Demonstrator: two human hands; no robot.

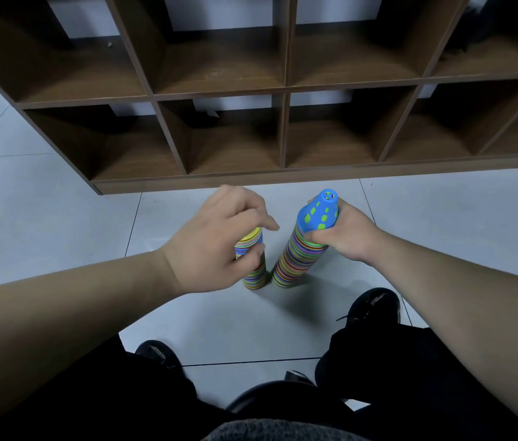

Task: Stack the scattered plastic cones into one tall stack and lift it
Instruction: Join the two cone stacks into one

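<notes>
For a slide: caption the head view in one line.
Right hand grips the taller cone stack; left hand holds the shorter stack beside it on the tiled floor.

Pale tiled floor (60,224) is bearing two striped cone stacks, standing upright, bases just beside each other: shorter stack (255,276), taller stack (292,262). Brown cubby shelf (284,132) is sitting behind; left shoe (155,353) and right shoe (373,308) nearer.

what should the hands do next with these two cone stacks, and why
Probably lift the shorter stack with the left hand and seat it over the taller stack, which the right hand grips near its top: both stand side by side on the floor.
</notes>
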